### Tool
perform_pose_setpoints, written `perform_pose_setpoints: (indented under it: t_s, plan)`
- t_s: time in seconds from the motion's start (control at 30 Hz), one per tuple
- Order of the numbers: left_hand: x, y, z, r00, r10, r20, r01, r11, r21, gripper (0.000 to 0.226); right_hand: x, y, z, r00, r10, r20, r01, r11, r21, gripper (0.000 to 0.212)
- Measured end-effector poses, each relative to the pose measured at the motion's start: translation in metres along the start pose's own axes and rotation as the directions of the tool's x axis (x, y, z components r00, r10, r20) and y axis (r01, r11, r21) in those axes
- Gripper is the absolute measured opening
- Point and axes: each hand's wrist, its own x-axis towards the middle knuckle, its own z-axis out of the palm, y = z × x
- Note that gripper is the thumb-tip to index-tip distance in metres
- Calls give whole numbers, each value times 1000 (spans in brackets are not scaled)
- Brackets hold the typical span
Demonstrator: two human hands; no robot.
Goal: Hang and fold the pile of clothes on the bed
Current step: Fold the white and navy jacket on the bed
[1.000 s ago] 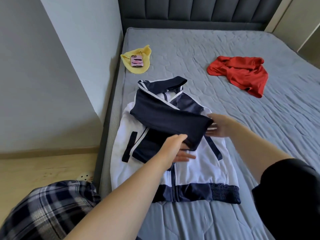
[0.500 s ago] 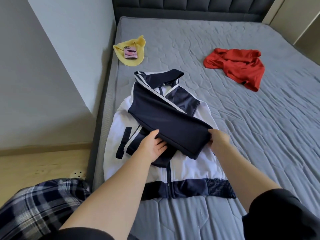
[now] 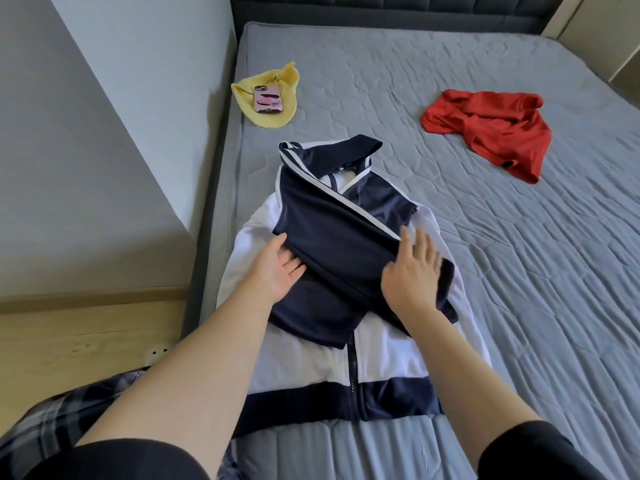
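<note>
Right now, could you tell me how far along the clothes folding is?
Done: the jacket has its sleeves crossed over its chest. In hand: left hand and right hand press them flat. Left: folding the jacket body, plus the crumpled red garment.

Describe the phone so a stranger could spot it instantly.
Start at the grey bed and follow its left edge toward the headboard. A yellow cloth lies there, with the phone on top: pink-cased, the only rigid thing among soft clothes.
</note>
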Motion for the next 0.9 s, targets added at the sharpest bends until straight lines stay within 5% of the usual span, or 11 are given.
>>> perform_pose_setpoints:
  t_s: [0.13,0.27,0.4,0.47,0.5,0.57,0.67,0.77,0.83,0.9]
  plan:
    - [19,20,6,1000,-8,-20,7,996,-84,26,23,-33,19,960,-229,159,245,966,-86,60]
    - [39,36,3,990,5,-137,-2,1000,20,37,50,-60,41,892,-393,224,427,895,-129,58]
    - [52,59,-26,938,56,-341,-22,994,104,33,69,-54,65,938,-126,323,155,986,-67,57]
    - [46,66,-37,899,144,-414,-23,958,284,18,67,-49,74,934,-50,353,73,996,-53,57]
    - [44,68,-39,855,258,-450,-39,897,440,9,67,-49,77,940,-52,336,75,996,-56,57]
    - [41,70,-38,686,615,-389,-118,622,774,14,68,-53,78,964,-78,253,90,995,-38,58]
    - [37,67,-18,457,889,26,-290,121,949,9,75,-59,72,985,-156,71,156,988,4,54]
    - [51,47,15,552,658,512,-414,-317,853,43,82,-57,67,984,-157,86,161,986,-41,55]
    - [68,36,25,682,437,586,-313,-550,775,59,83,-55,70,974,-79,215,98,992,-77,58]
    - [86,32,15,794,342,503,-208,-624,753,62,84,-54,73,962,-48,268,87,986,-139,59]
